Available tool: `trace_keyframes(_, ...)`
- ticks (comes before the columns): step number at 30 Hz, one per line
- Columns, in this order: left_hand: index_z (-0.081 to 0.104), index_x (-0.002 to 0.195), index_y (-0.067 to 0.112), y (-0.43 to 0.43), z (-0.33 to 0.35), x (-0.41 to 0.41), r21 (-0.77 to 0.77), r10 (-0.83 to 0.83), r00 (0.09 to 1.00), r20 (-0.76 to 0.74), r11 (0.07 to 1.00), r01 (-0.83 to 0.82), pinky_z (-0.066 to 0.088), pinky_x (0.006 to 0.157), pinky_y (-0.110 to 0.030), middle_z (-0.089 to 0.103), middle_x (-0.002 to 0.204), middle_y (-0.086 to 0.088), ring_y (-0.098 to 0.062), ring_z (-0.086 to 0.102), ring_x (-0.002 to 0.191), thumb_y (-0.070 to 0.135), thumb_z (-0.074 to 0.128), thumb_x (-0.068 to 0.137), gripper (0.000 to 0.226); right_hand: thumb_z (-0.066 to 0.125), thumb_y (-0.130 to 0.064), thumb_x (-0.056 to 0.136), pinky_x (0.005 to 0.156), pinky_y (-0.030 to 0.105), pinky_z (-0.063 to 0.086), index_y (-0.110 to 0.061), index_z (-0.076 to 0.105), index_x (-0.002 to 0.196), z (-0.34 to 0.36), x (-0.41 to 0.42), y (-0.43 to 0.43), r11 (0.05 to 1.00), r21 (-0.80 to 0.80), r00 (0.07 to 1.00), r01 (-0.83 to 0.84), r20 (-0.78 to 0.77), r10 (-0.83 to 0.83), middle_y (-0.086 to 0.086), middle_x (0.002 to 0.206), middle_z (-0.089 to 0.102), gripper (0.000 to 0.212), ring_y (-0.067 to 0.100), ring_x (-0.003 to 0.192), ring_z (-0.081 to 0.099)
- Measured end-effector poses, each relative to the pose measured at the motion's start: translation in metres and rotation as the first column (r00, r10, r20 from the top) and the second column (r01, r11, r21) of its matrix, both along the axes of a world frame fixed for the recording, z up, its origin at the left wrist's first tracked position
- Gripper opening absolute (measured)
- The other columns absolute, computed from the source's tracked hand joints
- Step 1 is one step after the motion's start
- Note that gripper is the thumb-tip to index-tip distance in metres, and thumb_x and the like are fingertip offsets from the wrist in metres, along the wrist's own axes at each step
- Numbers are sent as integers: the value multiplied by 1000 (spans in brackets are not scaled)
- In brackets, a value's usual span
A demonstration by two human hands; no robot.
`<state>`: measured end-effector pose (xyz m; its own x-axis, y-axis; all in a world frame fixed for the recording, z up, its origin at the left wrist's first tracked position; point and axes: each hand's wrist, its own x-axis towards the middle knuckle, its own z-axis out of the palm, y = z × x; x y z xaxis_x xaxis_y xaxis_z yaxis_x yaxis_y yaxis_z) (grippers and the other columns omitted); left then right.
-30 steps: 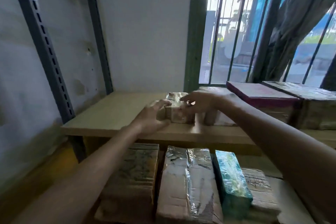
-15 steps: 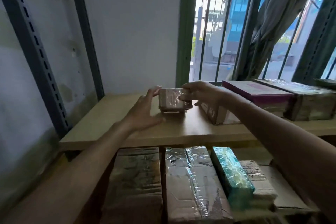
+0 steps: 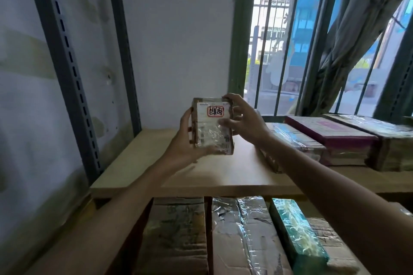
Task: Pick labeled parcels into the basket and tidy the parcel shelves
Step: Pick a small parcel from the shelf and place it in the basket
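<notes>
parcel held in both hands above shelf, boxes beside.

One readable mark: a red-bordered stamp on the held parcel

The small parcel, at the centre of the frame, carries a white shipping label under clear wrap. Near the label's top sits a red-bordered box with two bold black characters that look like Chinese script turned upside down; I cannot read them for certain. Below it, toward the label's left edge, are barcode-like stripes and lines of small print, too blurred to read. A larger character shows at the label's lower right corner, unclear. The pink-topped box at right centre bears faint print, illegible. Nothing legible shows on the cartons along the bottom of the frame.
</notes>
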<state>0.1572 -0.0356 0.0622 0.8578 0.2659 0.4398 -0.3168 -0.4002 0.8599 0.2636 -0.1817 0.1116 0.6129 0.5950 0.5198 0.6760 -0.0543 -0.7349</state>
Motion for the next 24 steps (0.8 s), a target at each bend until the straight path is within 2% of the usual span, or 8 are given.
trace_keyframes(2,17,118,66,2,-8,-4,40,9,1000,16,999,-10,46,58,-5,40,107,34,11,50,92,24,83,61,97,71,-7,78,57,33,59,-19,46,121,-10,-3,1,1000,9,999,25,-44,-24,11,107,62,50,27,96,63)
trace_keyframes(4,27,123,56,4,-5,-10,37,87,995,44,995,-89,45,56,-4,43,108,26,10,47,93,15,78,68,86,74,-10,76,67,39,60,-14,46,114,-14,-8,0,997,6,997,79,-16,-79,9,106,61,47,29,98,63)
trace_keyframes(6,39,122,45,6,3,-11,-13,130,991,41,991,-130,51,58,-14,47,110,13,-4,51,99,8,71,74,69,77,-15,73,80,40,57,-9,46,110,-9,-11,-7,982,-18,974,188,135,-184,11,114,58,49,28,103,60)
trace_keyframes(9,52,112,37,-2,22,-9,-11,103,992,75,995,-103,53,69,-27,53,107,11,-16,54,103,3,66,76,51,81,-17,69,91,29,45,-12,38,134,6,-13,-29,979,-39,931,201,317,-179,12,139,42,78,23,124,45)
trace_keyframes(13,54,111,29,-28,41,4,20,104,975,197,994,-110,51,57,-12,53,110,9,7,57,84,8,68,77,43,76,-18,74,85,25,47,-18,40,139,20,-15,-67,953,-200,863,228,495,-102,12,132,51,75,19,112,52)
trace_keyframes(16,52,109,27,-54,43,15,-111,113,968,225,990,-89,51,54,-11,51,113,5,3,55,85,16,71,76,39,71,-18,80,81,24,50,-16,50,133,17,-18,-104,925,-181,859,335,461,-221,14,124,56,57,24,105,59)
trace_keyframes(21,57,109,25,-121,47,36,-43,-10,967,254,999,22,51,67,-21,57,106,3,-11,56,94,21,72,75,37,70,-18,81,90,32,52,-4,57,110,10,-31,-173,880,-122,838,459,387,-384,13,117,58,35,25,108,58)
trace_keyframes(24,61,112,22,-160,60,43,-68,-65,945,321,993,92,51,64,-15,57,95,8,-3,56,85,19,70,77,36,68,-20,83,76,36,59,-5,48,115,18,-42,-212,895,-136,880,424,296,-372,1,110,59,40,19,98,63)
